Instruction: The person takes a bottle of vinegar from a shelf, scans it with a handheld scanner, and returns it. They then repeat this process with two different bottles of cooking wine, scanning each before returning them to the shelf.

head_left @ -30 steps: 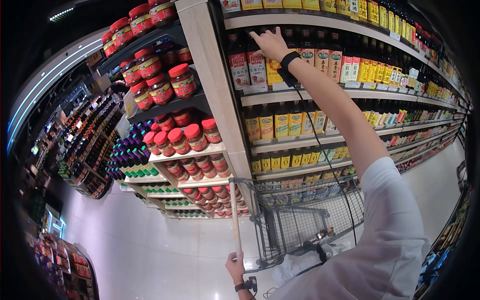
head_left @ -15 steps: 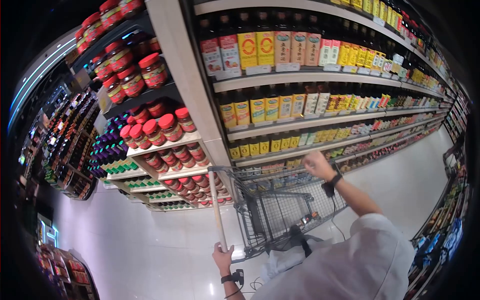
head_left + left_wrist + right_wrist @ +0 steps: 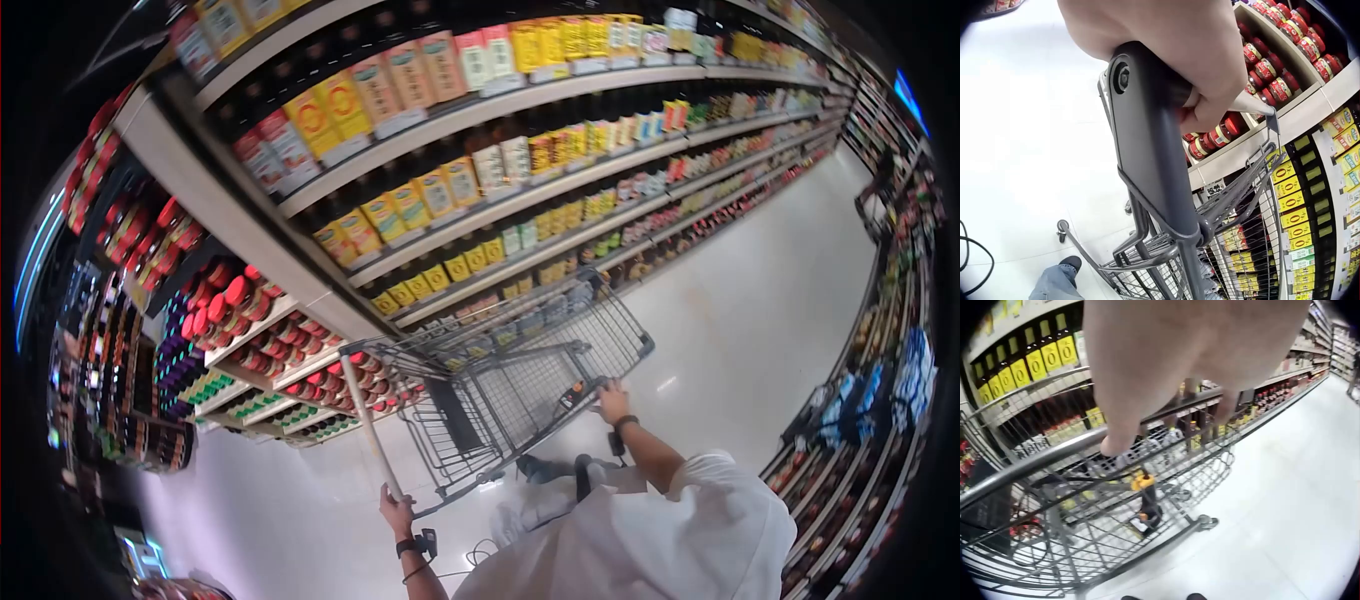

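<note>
In the head view a wire shopping cart (image 3: 510,390) stands before the person, its pale handle bar (image 3: 368,425) at the left. The left hand (image 3: 397,508) grips the near end of that bar; in the left wrist view the hand (image 3: 1172,50) curls round it beside the grey end piece (image 3: 1154,144). The right hand (image 3: 613,402) is on the cart's side rim, and in the right wrist view its fingers curl over the metal rim (image 3: 1041,459). Inside the basket lies a small dark item with an orange top (image 3: 1143,482).
Shelves of bottles with yellow and pink labels (image 3: 407,75) run along the cart's far side. Red-lidded jars (image 3: 240,292) fill a display at the left. Pale floor (image 3: 760,270) stretches ahead to the right, with another shelf (image 3: 865,440) along the right edge.
The right hand has come down from the bottle shelf to the cart's side rim. The view has turned right, and the cart stands more slanted. The left hand has stayed on the handle.
</note>
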Demonstrator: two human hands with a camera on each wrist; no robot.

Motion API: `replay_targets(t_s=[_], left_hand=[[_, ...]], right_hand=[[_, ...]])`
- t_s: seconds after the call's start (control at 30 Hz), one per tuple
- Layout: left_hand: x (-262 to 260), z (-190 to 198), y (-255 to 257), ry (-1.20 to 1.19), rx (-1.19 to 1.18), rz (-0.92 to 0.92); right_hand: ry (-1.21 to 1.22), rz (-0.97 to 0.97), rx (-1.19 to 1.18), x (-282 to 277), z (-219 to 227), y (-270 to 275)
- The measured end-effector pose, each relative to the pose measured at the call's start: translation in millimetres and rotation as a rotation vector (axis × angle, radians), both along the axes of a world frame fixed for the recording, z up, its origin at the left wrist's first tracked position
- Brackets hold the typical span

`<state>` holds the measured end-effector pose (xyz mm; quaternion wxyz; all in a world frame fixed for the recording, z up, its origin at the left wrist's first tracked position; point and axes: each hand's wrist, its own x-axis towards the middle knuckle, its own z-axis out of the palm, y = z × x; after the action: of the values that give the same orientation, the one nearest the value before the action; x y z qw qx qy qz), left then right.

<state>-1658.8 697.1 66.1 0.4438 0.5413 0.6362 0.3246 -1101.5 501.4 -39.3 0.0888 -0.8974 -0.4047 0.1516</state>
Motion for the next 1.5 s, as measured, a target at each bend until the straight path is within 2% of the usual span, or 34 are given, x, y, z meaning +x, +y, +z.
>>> replay_targets(t_s=[0.1, 0.2, 0.3, 0.33, 0.4, 0.43, 0.5, 0.6, 0.67, 0.83, 0.87, 0.9, 1.0, 1.2, 1.3, 1.43, 1.5], left_hand=[[-6.4, -5.6, -10.8, 0.07, -0.072, 0.038], [-11.0, -4.7, -33.8, 0.15, -0.069, 0.062], [-26.2, -17.9, -62.9, 0.476, 0.08, -0.015], [-13.8, -1.1, -79.9, 0.509, 0.053, 0.005], [-14.9, -7.6, -99.1, 0.535, 0.129, 0.016], [-19.6, -5.2, -118.1, 0.555, 0.157, 0.028], [-22.4, -4.2, -144.7, 0.587, 0.082, 0.071], [-37.6, -10.4, -178.8, 0.625, 0.04, 0.119], [-25.8, 11.0, -207.6, 0.618, -0.048, 0.173], [-57.4, -2.5, -258.0, 0.569, -0.019, 0.223], [-63.8, -4.6, -267.9, 0.563, -0.008, 0.246], [-71.2, -6.4, -276.0, 0.558, 0.003, 0.27], [-91.8, -8.3, -291.9, 0.582, -0.027, 0.305], [-136.6, 1.7, -307.2, 0.592, -0.015, 0.344], [-143.5, 20.8, -291.8, 0.65, 0.027, 0.335], [-169.0, 20.8, -282.5, 0.847, 0.044, 0.394], [-175.7, 28.7, -272.9, 0.864, 0.003, 0.38]], right_hand=[[0.024, 0.057, -0.09, 7.8, 1.7, 4.6], [-0.01, 0.277, -0.236, 19.1, 43.2, -2.6], [0.044, 0.412, -0.211, 26.4, 43.0, -20.3], [0.068, 0.425, -0.201, 28.2, 33.7, -25.5], [0.083, 0.458, -0.127, 28.9, 24.8, -43.9], [0.027, 0.467, -0.177, 25.4, 16.5, -52.7], [-0.106, 0.49, -0.092, 11.2, 4.2, -73.5], [-0.154, 0.441, -0.083, -2.5, 9.7, -90.1], [-0.089, 0.482, -0.184, -6.0, 12.7, -96.5], [-0.148, 0.536, -0.235, -25.4, -4.3, -120.5], [-0.058, 0.545, -0.335, -30.0, -3.4, -122.5], [-0.095, 0.564, -0.331, -36.1, -1.9, -125.9], [-0.132, 0.573, -0.336, -56.1, 3.0, -133.9], [-0.139, 0.563, -0.277, -106.6, -17.8, -147.6], [-0.189, 0.6, -0.218, -135.5, -2.8, -142.6], [-0.167, 0.596, -0.284, -167.0, -15.9, -138.1], [-0.225, 0.632, -0.266, -172.9, -44.6, -137.8]])
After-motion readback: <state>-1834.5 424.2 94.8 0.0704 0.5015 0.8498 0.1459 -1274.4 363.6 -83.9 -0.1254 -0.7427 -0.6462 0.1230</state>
